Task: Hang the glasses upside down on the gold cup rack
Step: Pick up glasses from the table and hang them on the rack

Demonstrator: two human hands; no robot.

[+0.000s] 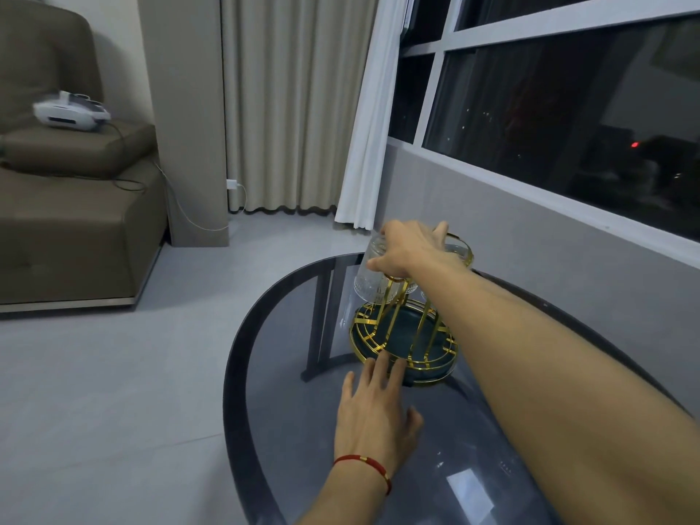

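A gold cup rack (404, 337) with a dark green round base stands on the far part of the dark glass table (265, 373). My right hand (411, 250) reaches over the rack's top and is shut on a clear ribbed glass (373, 280), which hangs upside down at the rack's left side, around a gold prong. My left hand (375, 407), with a red string bracelet at the wrist, lies flat and open on the table, its fingertips touching the rack's front rim. My right forearm hides the rack's right side.
A grey wall under a dark window runs close along the table's right side. White and beige curtains (303, 108) hang behind. A brown sofa (68, 206) with a white device and cable stands far left, across grey floor.
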